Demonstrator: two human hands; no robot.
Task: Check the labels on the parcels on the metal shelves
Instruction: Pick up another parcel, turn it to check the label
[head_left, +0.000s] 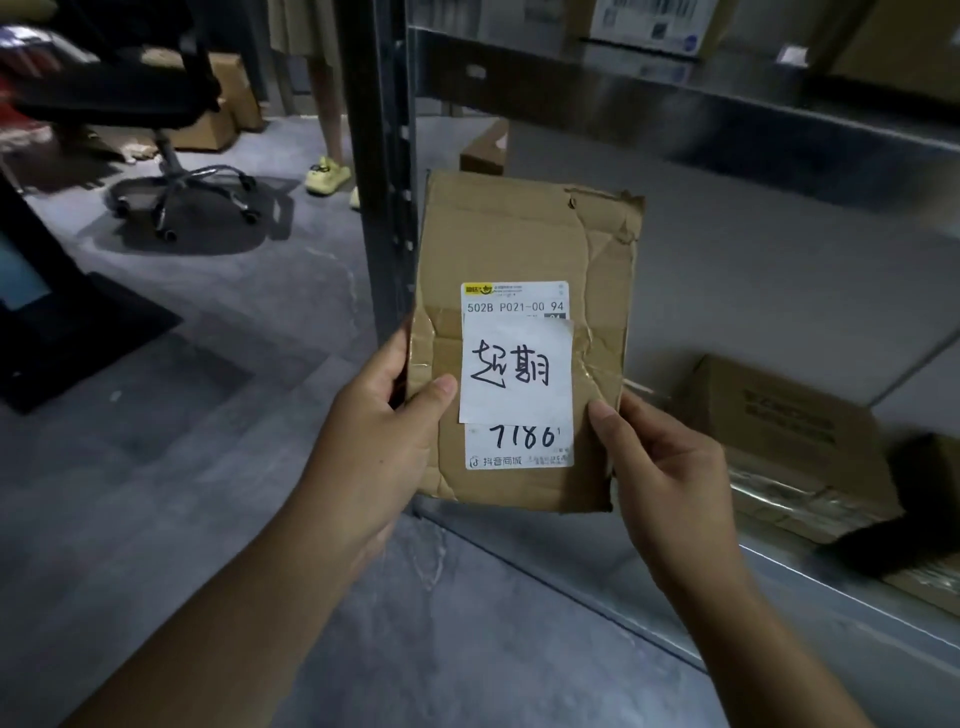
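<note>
I hold a flat, crumpled brown cardboard parcel (509, 239) upright in front of the metal shelf post (382, 171). Its white shipping label (517, 301) faces me, partly covered by a white paper slip (517, 371) with handwritten characters; "7186" is written below it. My left hand (379, 431) grips the parcel's lower left edge, thumb on the front. My right hand (660, 467) grips its lower right edge, thumb at the side.
A lower metal shelf (675, 587) carries a brown box (779, 431) at right. The upper shelf (675, 88) holds a labelled box (654, 21). An office chair (171, 156), floor boxes (228, 104) and a person's legs in yellow shoes (327, 174) stand at left.
</note>
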